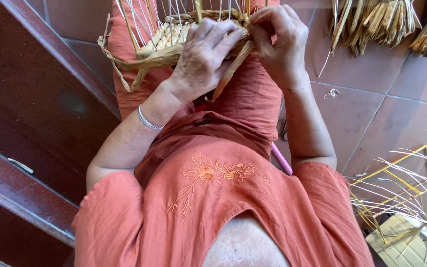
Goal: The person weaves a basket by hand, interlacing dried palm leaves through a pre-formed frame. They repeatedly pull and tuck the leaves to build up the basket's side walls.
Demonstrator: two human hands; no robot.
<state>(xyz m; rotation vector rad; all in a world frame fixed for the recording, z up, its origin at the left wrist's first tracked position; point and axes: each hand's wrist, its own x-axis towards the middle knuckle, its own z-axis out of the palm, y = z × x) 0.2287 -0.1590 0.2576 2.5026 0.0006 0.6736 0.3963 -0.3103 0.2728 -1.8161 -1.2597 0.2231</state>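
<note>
A half-woven straw basket (161, 42) with thin upright stakes rests on my lap, over my orange dress. My left hand (201, 57) lies on its woven rim, fingers curled over the plaited straw. My right hand (277, 39) pinches a flat straw strand (231, 71) at the rim, right beside the left hand. The strand hangs down between both hands. A silver bracelet (149, 121) circles my left wrist.
Bundles of dried straw (386, 20) lie on the tiled floor at top right. A yellow wire frame (401, 180) with thin pale stakes stands at lower right. Dark red wooden boards (35, 109) fill the left side. A pink rod (281, 159) sticks out beside my right arm.
</note>
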